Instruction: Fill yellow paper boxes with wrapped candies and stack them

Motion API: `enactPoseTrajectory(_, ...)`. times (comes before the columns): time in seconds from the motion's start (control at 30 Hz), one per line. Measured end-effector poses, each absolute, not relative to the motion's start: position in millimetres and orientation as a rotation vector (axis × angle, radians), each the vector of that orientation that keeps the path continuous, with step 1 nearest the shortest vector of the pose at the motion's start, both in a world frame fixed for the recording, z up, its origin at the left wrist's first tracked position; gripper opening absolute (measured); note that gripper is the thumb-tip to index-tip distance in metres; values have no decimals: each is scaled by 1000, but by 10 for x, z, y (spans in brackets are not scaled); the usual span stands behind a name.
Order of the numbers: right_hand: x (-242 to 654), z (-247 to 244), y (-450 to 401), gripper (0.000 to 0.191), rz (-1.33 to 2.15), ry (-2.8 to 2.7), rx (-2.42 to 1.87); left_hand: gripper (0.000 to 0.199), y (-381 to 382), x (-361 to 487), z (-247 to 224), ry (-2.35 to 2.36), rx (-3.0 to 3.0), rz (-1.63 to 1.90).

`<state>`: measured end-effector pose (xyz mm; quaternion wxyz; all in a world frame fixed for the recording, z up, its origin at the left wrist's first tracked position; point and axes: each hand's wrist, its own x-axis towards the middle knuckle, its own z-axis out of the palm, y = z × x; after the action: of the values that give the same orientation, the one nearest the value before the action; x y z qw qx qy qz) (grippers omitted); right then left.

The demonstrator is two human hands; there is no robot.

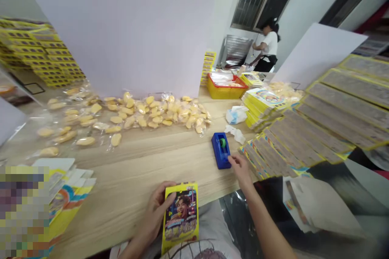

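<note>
Left hand [156,208] clamped on the left side of a yellow box [181,216], thumb over its printed front; box sits at the near edge of the wooden table [136,162], in front of the torso, print facing the camera. Right hand [241,170] at the near end of a blue tape dispenser [221,149], thumb and index fingertips close together there; cannot tell whether tape is pinched between them. Green roll [223,143] seated in dispenser. Crumpled white paper [235,133] lies just beyond. Bagged yellow pieces [158,115] spread along the table's far side; stacked yellow boxes [304,129] at right.
</note>
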<state>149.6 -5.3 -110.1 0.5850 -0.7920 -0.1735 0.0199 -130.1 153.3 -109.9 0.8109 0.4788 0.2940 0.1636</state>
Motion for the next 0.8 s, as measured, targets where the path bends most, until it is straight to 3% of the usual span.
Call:
enactPoseTrajectory(0.3,1369,-1190,115,27,-93,-343,-1754,44,1680,-1162,-1082,629,1157,419)
enactPoseTrajectory(0.63,1003,-1622,-12,29,-69,-123,-1533,37,2018,-842,-898,493,1155,271)
enactPoseTrajectory(0.8,941,-1593,-61,27,-9,-136,-1522,34,2110,-719,-863,394,1256,167)
